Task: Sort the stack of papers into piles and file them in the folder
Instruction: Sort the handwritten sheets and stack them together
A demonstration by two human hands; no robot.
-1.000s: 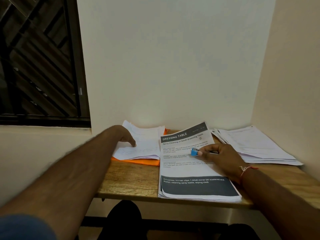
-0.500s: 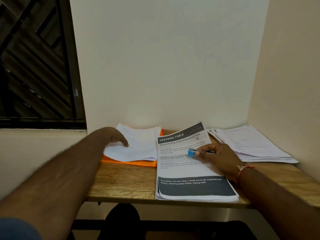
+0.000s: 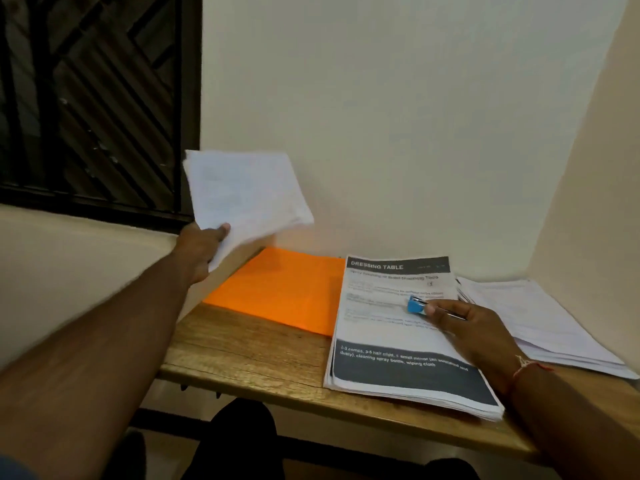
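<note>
1. Above the tabletop's (image 3: 242, 351) far-left corner, my left hand (image 3: 202, 249) holds a sheaf (image 3: 246, 199) clear of the wood. The thumb is on top and the fingers are hidden beneath, pinching its near edge.
2. The folder (image 3: 287, 289) is orange and lies flat at the far-left of the tabletop, below the sheaf. Its right edge meets the stack (image 3: 391, 334).
3. The stack is printed sheets, mid-tabletop, running to the near edge.
4. My right hand (image 3: 474, 327) rests on the stack, fingers curled round a slim tool (image 3: 415, 305) with a blue end. I can't tell what the tool is.
5. A pile (image 3: 540, 320) sits at the right edge, fanned, just beside the stack.
6. Handling, my guess: the sheaf is light and floppy, with loose sheets likely to slide. An edge pinch lets the free end droop, so a mid-edge grip with fingers spread under it is better.
7. The folder looks like thin, slick card. I'd take it by its opening edge, but I can't tell which edge that is.
</note>
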